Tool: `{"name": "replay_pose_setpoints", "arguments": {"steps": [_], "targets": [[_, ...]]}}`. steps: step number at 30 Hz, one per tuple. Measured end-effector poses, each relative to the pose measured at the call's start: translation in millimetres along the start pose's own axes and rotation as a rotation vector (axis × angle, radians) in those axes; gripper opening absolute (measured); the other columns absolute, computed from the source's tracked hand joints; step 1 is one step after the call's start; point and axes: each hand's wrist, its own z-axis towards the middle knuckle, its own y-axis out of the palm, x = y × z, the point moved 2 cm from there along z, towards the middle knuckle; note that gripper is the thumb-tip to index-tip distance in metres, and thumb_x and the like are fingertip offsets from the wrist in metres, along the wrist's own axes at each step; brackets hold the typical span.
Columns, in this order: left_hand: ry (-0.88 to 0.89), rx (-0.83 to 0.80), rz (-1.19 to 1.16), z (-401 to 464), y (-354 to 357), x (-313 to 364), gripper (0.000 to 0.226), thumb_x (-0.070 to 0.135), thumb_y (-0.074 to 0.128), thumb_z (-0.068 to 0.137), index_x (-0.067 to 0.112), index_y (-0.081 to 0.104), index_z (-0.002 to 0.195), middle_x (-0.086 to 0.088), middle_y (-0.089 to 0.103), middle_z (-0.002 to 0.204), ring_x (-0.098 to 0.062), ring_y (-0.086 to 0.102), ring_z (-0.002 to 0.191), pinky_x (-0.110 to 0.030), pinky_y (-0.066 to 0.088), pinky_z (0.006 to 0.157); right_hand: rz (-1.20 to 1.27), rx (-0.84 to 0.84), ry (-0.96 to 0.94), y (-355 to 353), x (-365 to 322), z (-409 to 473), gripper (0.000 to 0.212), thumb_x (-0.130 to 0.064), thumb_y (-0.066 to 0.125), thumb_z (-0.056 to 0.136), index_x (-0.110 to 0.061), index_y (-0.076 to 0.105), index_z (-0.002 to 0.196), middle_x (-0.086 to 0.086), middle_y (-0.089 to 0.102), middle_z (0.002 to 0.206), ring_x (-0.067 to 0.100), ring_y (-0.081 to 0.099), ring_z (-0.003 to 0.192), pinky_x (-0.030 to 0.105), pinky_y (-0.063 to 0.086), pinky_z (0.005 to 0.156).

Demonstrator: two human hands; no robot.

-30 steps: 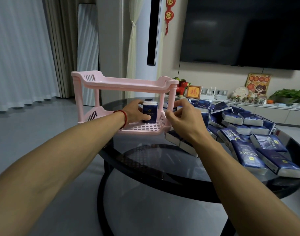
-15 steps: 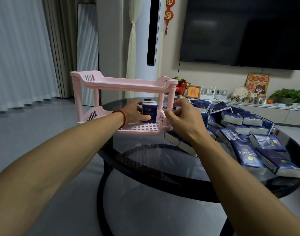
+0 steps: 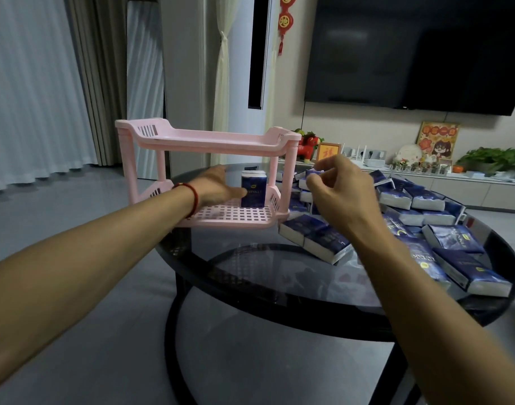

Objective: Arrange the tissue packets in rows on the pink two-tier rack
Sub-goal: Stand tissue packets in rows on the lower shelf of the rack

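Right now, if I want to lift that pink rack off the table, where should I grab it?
Probably by the raised end handles of the top tier, one hand from each side. The pink rack stands upright, both slotted ends look free, and that keeps the upright tissue packet on the lower shelf level.

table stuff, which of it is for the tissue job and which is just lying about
For the job:
pink rack
upright packet on its lower tier
loose packets on the glass table

Lying about:
TV
red figurine
framed pictures
plants
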Motion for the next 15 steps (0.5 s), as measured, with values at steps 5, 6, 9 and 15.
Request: {"name": "replay_pose_setpoints", "arguments": {"steps": [5, 6, 9, 15], "targets": [[0.493, 0.341, 0.286, -90.9, 4.0, 17.4, 0.029, 0.012, 0.065, 0.086, 0.015, 0.072, 0.115, -0.008, 0.064, 0.113, -0.025, 0.061, 0.107, -0.036, 0.048, 0.101, -0.602, -0.357, -0.115, -19.4, 6.2, -51.8, 0.033, -0.042, 0.059, 0.093, -0.019, 0.063, 0.118, 0.005, 0.066, 0.116, 0.029, 0.061, 0.108, 0.044, 0.051, 0.093], [0.616, 0.324, 0.239, -101.5, 12.3, 23.4, 0.032, 0.009, 0.064, 0.084, 0.014, 0.073, 0.114, -0.006, 0.066, 0.111, -0.021, 0.061, 0.106, -0.03, 0.048, 0.102, -0.701, -0.403, -0.14, -18.1, 7.8, -64.4, 0.034, -0.046, 0.055, 0.094, -0.023, 0.062, 0.119, 0.002, 0.065, 0.12, 0.028, 0.06, 0.111, 0.042, 0.048, 0.094], [0.765, 0.068, 0.25, -111.0, 45.5, 42.8, 0.051, 0.004, 0.062, 0.089, 0.012, 0.063, 0.139, -0.002, 0.061, 0.136, -0.014, 0.053, 0.126, -0.006, 0.027, 0.112, -0.681, -0.399, -0.194, -23.1, 11.4, -89.4, 0.037, -0.045, 0.051, 0.099, -0.031, 0.055, 0.133, -0.008, 0.062, 0.132, 0.022, 0.056, 0.124, 0.038, 0.043, 0.097], [0.762, 0.062, 0.179, -110.3, 66.0, 40.6, 0.018, 0.022, 0.068, 0.094, 0.014, 0.072, 0.109, 0.001, 0.066, 0.113, -0.013, 0.056, 0.111, -0.028, 0.042, 0.105, -0.313, -0.364, -0.105, -51.3, 20.2, -109.0, 0.045, -0.029, 0.067, 0.094, -0.034, 0.057, 0.137, -0.015, 0.064, 0.13, 0.009, 0.056, 0.116, 0.015, 0.035, 0.082]]}}
